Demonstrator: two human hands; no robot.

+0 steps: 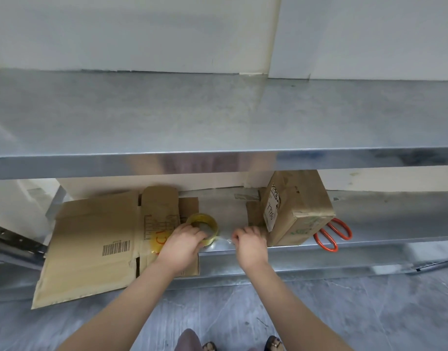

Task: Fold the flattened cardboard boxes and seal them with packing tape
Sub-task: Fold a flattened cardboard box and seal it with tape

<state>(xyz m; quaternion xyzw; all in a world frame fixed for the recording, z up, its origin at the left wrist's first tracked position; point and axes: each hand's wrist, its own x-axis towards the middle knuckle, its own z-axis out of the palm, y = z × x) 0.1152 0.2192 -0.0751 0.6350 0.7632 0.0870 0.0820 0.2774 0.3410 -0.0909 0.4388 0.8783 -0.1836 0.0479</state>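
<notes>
1. At the front edge of the lower shelf [370,216], the left hand [182,240] grips the tape roll [212,224], fingers curled round it.
2. The right hand [248,240] pinches the tape's free end, fingertips together; a short clear strip [223,239] spans between the hands.
3. Best pulled level and taut, so it cannot twist.
4. The folded box [294,211] stands just right; flattened boxes [91,244] lie left.

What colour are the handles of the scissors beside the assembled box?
Orange-red. The scissors show best in the head view, just right of the assembled box.
</notes>
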